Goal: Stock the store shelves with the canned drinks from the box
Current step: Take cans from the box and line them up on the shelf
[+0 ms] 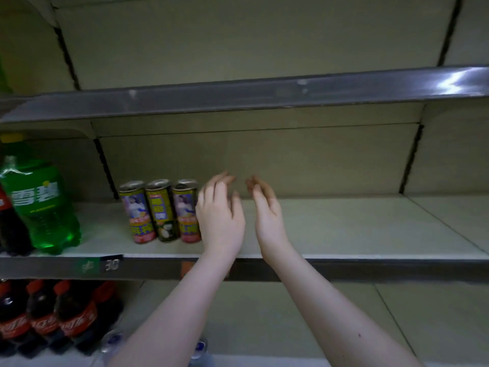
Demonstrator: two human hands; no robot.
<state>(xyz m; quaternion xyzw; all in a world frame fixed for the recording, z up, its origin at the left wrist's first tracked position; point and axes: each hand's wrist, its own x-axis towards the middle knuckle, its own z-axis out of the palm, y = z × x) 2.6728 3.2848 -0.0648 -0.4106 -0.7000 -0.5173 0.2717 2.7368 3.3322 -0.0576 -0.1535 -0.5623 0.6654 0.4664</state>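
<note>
Middle shelf (344, 229) with three upright cans (160, 210), green bottle (45, 207).

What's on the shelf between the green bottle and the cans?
Nothing: in the head view, only bare shelf lies between the green bottle and the three cans.

The big green bottle (43, 205) at the left of the middle shelf carries white Chinese characters, 雪碧 (the Sprite name). On the shelf-edge strip (344, 268) a dark tag (111, 265) reads "30", next to a green tag whose mark I cannot make out. The cola bottles (47, 321) below wear red labels with white script, too blurred to read. The three cans (161, 210) have print too small to read.
</note>
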